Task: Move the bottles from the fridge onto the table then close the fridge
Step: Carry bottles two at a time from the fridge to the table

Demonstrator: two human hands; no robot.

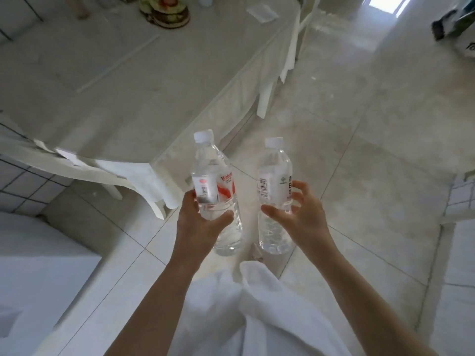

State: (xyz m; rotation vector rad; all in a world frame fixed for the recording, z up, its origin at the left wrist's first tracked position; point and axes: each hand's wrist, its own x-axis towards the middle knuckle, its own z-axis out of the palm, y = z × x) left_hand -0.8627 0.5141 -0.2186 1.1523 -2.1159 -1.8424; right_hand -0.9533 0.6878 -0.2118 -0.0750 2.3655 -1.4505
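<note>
My left hand [199, 222] grips a clear water bottle with a red and white label [218, 191], held upright with its white cap on. My right hand [300, 214] holds a second clear bottle with a white label [273, 186], also upright and capped. Both bottles hang over the tiled floor, just short of the near corner of the pale table [123, 80], which fills the upper left. The fridge is not in view.
A white chair [144, 183] stands at the table's near corner, left of my hands. Another chair [282, 62] is tucked at the table's right side. A round decorated dish [169, 11] and a paper [262, 11] lie on the far end of the table. Open tiled floor lies to the right.
</note>
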